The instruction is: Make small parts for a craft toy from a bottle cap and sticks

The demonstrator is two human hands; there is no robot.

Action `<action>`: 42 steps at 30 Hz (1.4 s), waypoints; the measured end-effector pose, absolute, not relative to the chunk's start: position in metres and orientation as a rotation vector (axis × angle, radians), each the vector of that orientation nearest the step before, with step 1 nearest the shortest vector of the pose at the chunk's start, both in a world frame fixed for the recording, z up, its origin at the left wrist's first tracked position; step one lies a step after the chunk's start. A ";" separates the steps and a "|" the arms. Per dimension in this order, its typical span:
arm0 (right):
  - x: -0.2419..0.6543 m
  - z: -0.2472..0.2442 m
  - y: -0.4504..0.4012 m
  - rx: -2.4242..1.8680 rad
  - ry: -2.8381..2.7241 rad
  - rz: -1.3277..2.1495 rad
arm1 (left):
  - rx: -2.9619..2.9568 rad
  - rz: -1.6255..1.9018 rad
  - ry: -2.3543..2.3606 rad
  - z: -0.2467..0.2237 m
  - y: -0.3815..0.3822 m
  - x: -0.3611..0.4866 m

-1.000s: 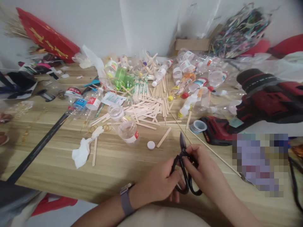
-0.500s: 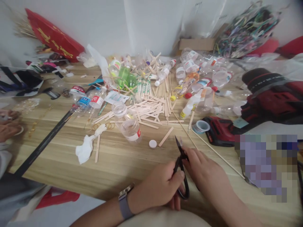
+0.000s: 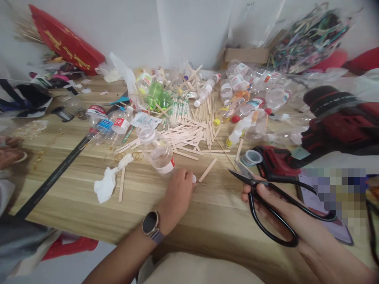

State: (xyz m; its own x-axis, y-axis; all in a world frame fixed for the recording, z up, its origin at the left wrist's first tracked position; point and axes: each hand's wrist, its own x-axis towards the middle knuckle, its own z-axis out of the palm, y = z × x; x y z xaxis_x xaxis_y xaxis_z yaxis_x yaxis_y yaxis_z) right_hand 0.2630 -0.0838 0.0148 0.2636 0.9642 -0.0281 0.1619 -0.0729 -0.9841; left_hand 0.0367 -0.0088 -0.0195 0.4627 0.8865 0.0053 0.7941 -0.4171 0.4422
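Note:
My left hand (image 3: 178,193), with a watch on its wrist, is at the white cap (image 3: 194,178) on the wooden table, its fingers bent together. Whether they grip the cap is hidden. Just behind this hand stands a clear bottle (image 3: 161,156) with a red and white label. My right hand (image 3: 266,201) holds black-handled scissors (image 3: 253,183) near the pivot, their blades parted and pointing left. A flat wooden stick (image 3: 207,169) lies between the cap and the scissors.
Wooden sticks (image 3: 189,136) and plastic bottles (image 3: 237,100) are heaped at the back. A red and black power tool (image 3: 334,122) and a tape roll (image 3: 251,157) are at the right. White tissue (image 3: 106,183) lies left. Another person's hand (image 3: 10,156) shows at the left edge.
My left hand has left the scissors and moved left to the white cap. My right hand has turned and shifted right with the scissors, which are now spread open.

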 end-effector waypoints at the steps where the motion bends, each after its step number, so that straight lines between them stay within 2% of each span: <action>1: 0.262 0.014 -0.083 -1.463 -1.059 1.028 | 2.341 0.331 1.397 -0.018 -0.012 0.038; 6: 0.260 0.010 -0.079 -1.303 -0.761 1.301 | 2.407 0.226 1.150 -0.012 -0.029 0.048; 10: 0.252 0.009 -0.078 -1.226 -0.648 1.320 | 2.374 0.297 1.075 -0.003 -0.038 0.056; 14: 0.230 0.010 -0.082 -1.297 -0.585 1.245 | 1.856 0.388 0.754 0.012 -0.049 0.065; 16: 0.220 0.011 -0.085 -1.282 -0.545 1.423 | 1.501 0.296 0.594 0.017 -0.055 0.071; 19: 0.212 0.015 -0.085 -1.169 -0.460 1.612 | 1.280 0.206 0.700 0.019 -0.060 0.075; 23: 0.216 0.024 -0.081 -1.136 -0.401 1.399 | 1.434 0.178 0.785 0.020 -0.062 0.071; 27: 0.217 0.029 -0.083 -1.209 -0.423 1.466 | 1.559 0.175 0.785 0.022 -0.063 0.069; 31: 0.225 0.029 -0.082 -1.347 -0.506 1.367 | 1.787 0.125 0.701 0.024 -0.062 0.066; 34: 0.246 0.036 -0.072 -1.542 -0.823 1.120 | 1.946 0.067 0.625 0.024 -0.061 0.058; 37: 0.261 0.051 -0.059 -1.894 -1.791 0.917 | 2.011 0.065 0.615 0.022 -0.061 0.045; 40: 0.253 0.063 -0.049 -2.065 -2.612 0.342 | 1.980 0.094 0.699 0.018 -0.060 0.033; 42: 0.239 0.066 -0.044 -2.043 -2.810 0.155 | 1.924 0.128 0.764 0.015 -0.061 0.025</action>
